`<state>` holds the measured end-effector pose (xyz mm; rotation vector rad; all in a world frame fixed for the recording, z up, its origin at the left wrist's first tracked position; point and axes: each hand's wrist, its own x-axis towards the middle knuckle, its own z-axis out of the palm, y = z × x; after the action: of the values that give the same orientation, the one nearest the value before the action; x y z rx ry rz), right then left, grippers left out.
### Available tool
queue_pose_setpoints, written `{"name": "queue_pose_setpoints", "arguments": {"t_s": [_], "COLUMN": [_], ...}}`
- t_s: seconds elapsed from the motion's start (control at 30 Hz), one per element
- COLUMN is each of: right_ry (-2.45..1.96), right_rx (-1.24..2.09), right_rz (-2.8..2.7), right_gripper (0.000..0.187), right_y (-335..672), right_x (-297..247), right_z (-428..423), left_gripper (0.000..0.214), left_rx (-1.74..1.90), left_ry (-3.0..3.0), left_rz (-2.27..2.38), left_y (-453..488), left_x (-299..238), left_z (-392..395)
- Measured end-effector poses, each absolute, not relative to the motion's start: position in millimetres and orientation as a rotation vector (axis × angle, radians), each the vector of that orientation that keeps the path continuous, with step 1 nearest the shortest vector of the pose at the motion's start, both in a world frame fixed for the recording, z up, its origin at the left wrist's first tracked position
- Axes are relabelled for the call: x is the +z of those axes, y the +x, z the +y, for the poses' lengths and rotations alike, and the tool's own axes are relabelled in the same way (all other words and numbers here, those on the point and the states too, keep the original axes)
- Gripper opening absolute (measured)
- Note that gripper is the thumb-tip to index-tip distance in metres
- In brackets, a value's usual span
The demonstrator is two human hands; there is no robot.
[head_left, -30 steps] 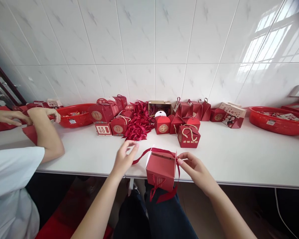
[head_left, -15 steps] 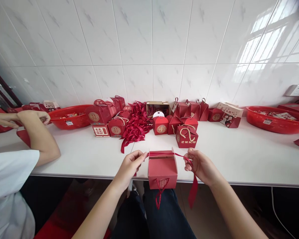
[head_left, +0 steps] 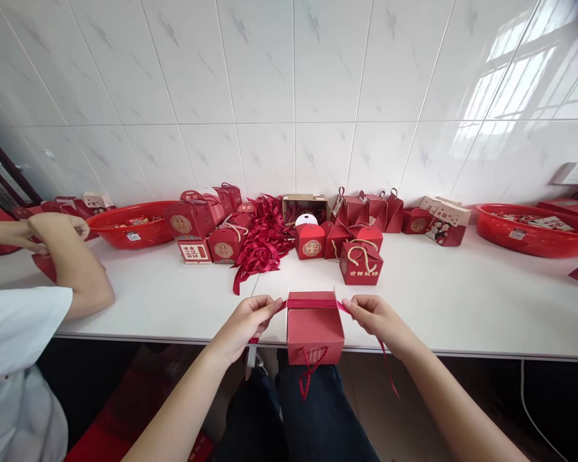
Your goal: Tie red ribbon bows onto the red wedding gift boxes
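Note:
A red gift box (head_left: 315, 328) sits at the table's front edge, jutting slightly over it, with a twisted red cord handle (head_left: 306, 378) hanging from its near side. Across its top a red ribbon (head_left: 313, 303) is stretched. At the left of the box, my left hand (head_left: 253, 321) pinches the ribbon between thumb and fingers. My right hand (head_left: 378, 319) pinches it close to the box's right side, and a loose ribbon end dangles below that hand.
Behind the box lie a heap of red ribbons (head_left: 264, 247) and several finished-looking red boxes (head_left: 361, 263). Red basins stand left (head_left: 139, 239) and right (head_left: 534, 237). At far left, another person's arm (head_left: 77, 263) rests over the white table (head_left: 443, 301).
My right hand has moved left, closer to the box, and now pinches the ribbon beside it. The ribbon lies flatter and straighter across the top. My left hand has barely shifted.

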<state>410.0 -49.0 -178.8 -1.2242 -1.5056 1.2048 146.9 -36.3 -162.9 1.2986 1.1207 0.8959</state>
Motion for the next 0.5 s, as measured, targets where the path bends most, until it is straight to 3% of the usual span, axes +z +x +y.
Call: {"name": "queue_pose_setpoints", "arguments": {"t_s": [0.5], "right_ry": [-1.259], "right_rx": [1.076], "right_rz": [-1.462], "right_gripper": [0.052], "right_y": [407], "right_x": [-226], "right_z": [-41], "left_gripper": [0.048], "left_rx": [0.994], "left_ry": [1.558], "left_rz": [1.286], "left_y": [153], "left_x": [-194], "left_z": [-32]}}
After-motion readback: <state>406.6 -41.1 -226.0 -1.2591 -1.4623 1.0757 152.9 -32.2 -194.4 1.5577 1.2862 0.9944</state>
